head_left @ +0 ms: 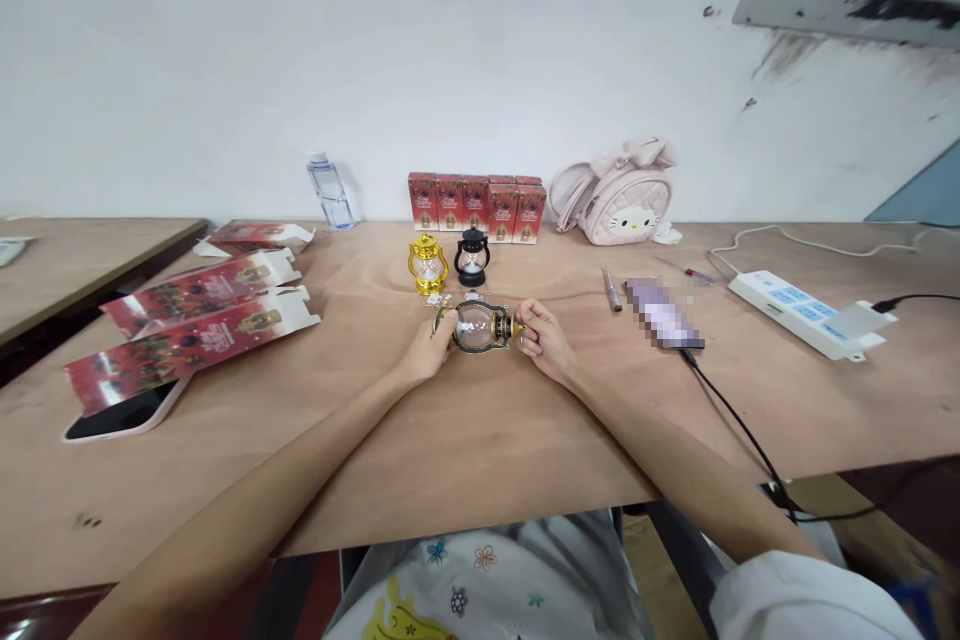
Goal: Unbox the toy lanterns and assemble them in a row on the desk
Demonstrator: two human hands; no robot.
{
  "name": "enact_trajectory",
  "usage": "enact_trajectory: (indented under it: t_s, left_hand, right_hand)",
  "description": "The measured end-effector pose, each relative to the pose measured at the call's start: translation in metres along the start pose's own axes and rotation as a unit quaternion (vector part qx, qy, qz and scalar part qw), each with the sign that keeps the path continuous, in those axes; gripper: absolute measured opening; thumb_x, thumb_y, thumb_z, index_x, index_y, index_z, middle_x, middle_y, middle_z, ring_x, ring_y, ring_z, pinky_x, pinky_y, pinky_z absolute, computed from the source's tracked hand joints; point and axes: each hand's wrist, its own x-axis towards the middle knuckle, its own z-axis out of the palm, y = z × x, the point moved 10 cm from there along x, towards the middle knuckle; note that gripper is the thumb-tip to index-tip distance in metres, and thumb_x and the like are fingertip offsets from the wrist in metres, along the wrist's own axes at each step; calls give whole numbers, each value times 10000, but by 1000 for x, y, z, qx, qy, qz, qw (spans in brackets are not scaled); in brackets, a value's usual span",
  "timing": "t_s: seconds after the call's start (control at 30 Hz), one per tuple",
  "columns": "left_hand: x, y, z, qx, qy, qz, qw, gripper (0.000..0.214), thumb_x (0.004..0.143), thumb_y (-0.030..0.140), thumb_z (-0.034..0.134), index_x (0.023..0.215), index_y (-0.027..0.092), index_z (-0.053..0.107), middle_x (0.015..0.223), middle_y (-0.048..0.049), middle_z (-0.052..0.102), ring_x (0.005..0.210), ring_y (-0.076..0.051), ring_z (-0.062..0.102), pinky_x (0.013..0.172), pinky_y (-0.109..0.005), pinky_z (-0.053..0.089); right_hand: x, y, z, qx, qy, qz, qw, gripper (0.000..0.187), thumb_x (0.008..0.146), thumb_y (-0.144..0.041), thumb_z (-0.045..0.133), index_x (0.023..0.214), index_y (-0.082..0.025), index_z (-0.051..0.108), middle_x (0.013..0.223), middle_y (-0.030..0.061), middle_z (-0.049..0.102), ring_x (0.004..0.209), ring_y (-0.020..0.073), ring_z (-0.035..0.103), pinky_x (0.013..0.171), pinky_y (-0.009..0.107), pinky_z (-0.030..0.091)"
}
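Observation:
A small bronze-coloured toy lantern (477, 328) with a clear globe lies on its side between my two hands, just over the table. My left hand (431, 348) is closed around one end of it, the thumb on top. At the other end, my right hand (546, 342) pinches the lantern with bent fingers. Just beyond stand a gold lantern (428, 265) and a black lantern (472, 258), both upright. Small pale bits (438, 299) lie on the table in front of them.
Red printed boxes (475, 203) stand by the wall, between a water bottle (330, 192) and a pink bag (628, 205). Flattened cartons (196, 350) partly cover a phone (131, 418) at left. At right lie a pen (612, 290), a cabled phone (664, 313) and a power strip (806, 310).

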Motion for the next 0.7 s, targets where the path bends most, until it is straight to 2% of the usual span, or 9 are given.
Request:
enact_trajectory:
  t_s: [0.2, 0.3, 0.5, 0.7]
  left_hand:
    - [-1, -1, -5, 17, 22, 9, 1000, 495, 870, 567, 332, 560, 201, 454, 429, 28, 404, 436, -129, 403, 469, -240, 325]
    - [-3, 0, -9, 54, 36, -3, 998, 511, 883, 537, 337, 501, 209, 421, 428, 7, 427, 444, -147, 431, 483, -252, 312]
    - [-8, 13, -19, 122, 76, -6, 990, 477, 889, 424, 398, 466, 205, 422, 448, -12, 471, 473, -161, 452, 527, -256, 274]
    - [-9, 11, -23, 116, 88, -21, 989, 498, 864, 447, 433, 428, 207, 409, 411, -14, 448, 442, -158, 435, 511, -253, 261]
  right_hand:
    - [0, -1, -2, -7, 5, -4, 1000, 454, 606, -466, 772, 676, -207, 406, 483, -134, 335, 319, -8, 150, 306, 138, 101]
    - [0, 1, -4, -12, 7, 0, 1000, 442, 622, -461, 759, 680, -212, 399, 461, -139, 312, 310, -4, 145, 305, 138, 106]
    - [-1, -4, -6, -10, 36, -29, 999, 423, 584, -434, 777, 675, -207, 432, 528, -118, 400, 340, -7, 166, 305, 140, 125]
    - [-1, -3, -5, -33, 29, -21, 999, 416, 594, -454, 763, 661, -210, 434, 507, -118, 352, 347, 1, 155, 312, 143, 124]
